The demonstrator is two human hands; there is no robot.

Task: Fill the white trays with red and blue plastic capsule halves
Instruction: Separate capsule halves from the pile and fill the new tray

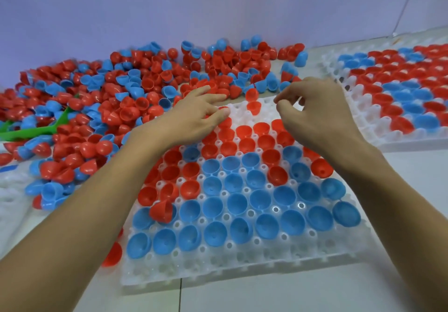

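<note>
Sprawling from 9 to 12 o'clock, loose pile of capsule halves point(126, 88) lies heaped against the wall, red and blue mixed; likely dumped there to stay within easy reach of both hands. Green plastic tool point(36, 131) half buried in it at 9.

Near tray point(242, 270) at centre: blue halves fill the 6 o'clock rows, red ones the middle, all open side up. Its nearest row and the far pockets at 12 are bare, so I judge it roughly two-thirds full. One stray red half point(162, 211) lies tipped on its side across the blue rows at 7, not seated.

Second tray point(378, 139) at 2 o'clock, mostly filled, near edge pockets vacant.

Left hand point(196, 115), fingers spread and fairly straight, rests at the pile's edge, seemingly raking stock closer. Right hand point(315, 108) hovers over the bare pockets, fingertips curled together; cannot tell whether they pinch anything
</note>
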